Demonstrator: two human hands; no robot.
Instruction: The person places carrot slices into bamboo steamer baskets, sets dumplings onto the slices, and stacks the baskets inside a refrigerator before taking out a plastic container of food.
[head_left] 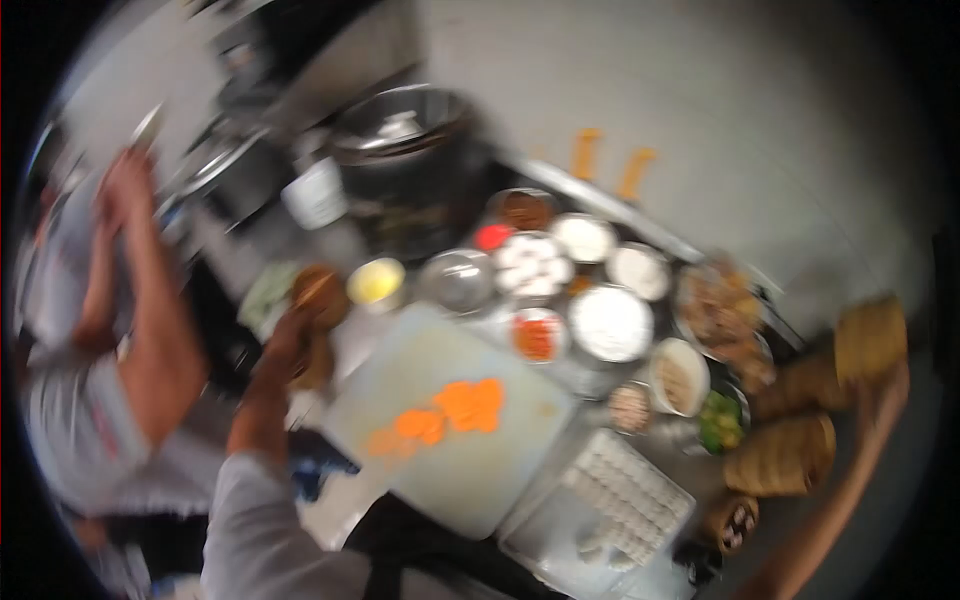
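At the right edge, my right hand (882,392) is closed on a bamboo steamer (870,335), held up beside a few more bamboo steamers (782,456). My left arm reaches out to the left of the cutting board. There my left hand (290,340) is against a brown, rounded object (318,290), and motion smears its fingers too much to show a grip. On the pale cutting board (480,490) lie orange slices (468,404), probably carrot. Below right stands a tray (520,545) with rows of small white pieces (625,490).
Behind the board stand bowls of white powder (611,323), red pieces (537,338) and something yellow (377,283), plus a large dark pot (400,150). A bowl of green pieces (720,420) is at right. At left, a co-worker's hands (125,185) hold something pale.
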